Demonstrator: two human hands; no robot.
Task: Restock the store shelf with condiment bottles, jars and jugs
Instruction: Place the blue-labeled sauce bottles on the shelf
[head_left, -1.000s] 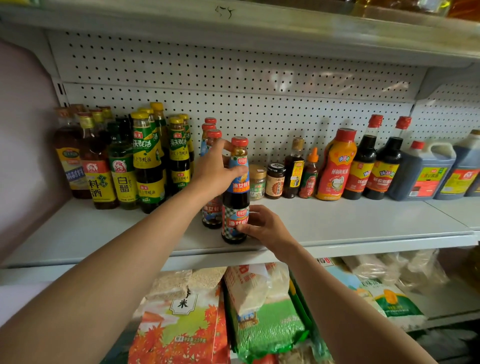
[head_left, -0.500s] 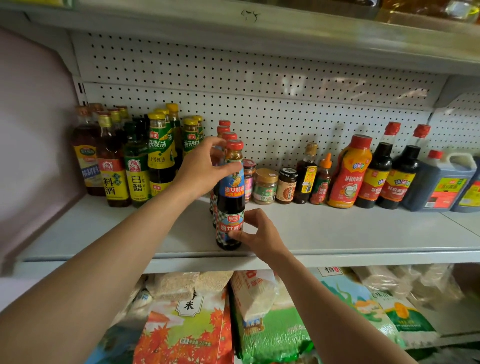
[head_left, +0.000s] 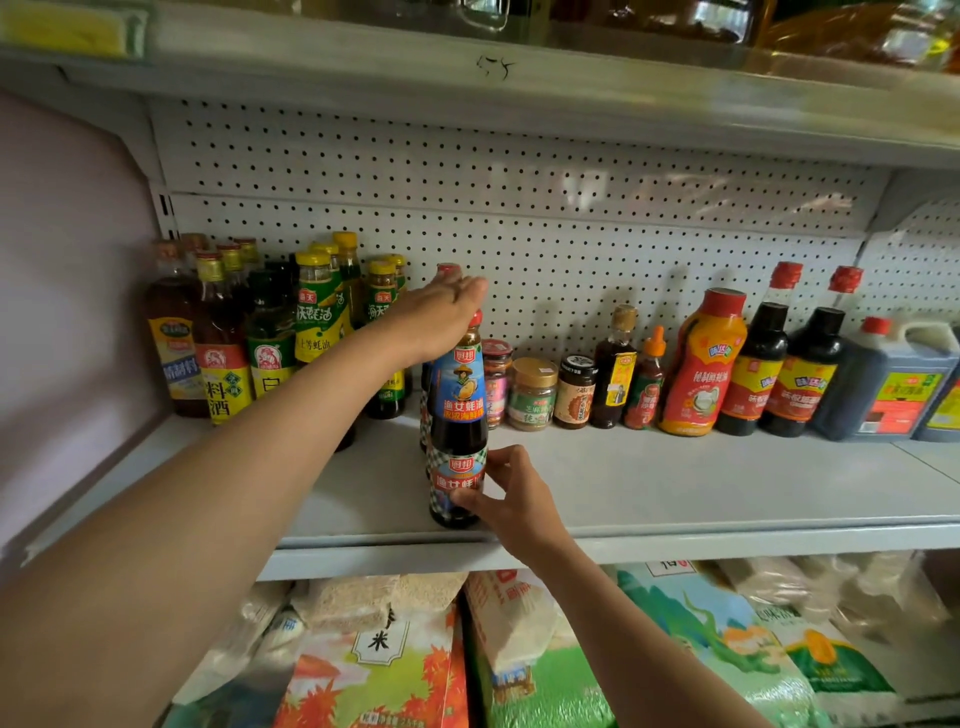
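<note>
My right hand (head_left: 511, 499) pinches the oyster sauce bottle (head_left: 458, 426) low on the shelf (head_left: 675, 483); my left hand (head_left: 441, 317) lies flat-fingered over its cap.

Both arms are bare all the way, no sleeves showing anywhere from the bottom edge of the frame up to the wrists. The left forearm (head_left: 218, 499) comes in huge from the lower left corner, wide at the frame edge and tapering toward the middle. The right forearm (head_left: 639, 639) enters from the bottom right of centre and looks slimmer. No watch, bracelet or glove on either wrist, and no rings that I can make out. The left hand (head_left: 441, 317) is a bit motion-blurred, so finger detail is mushy there. The right hand (head_left: 511, 496) is sharper, with short plain nails, no polish.
</note>
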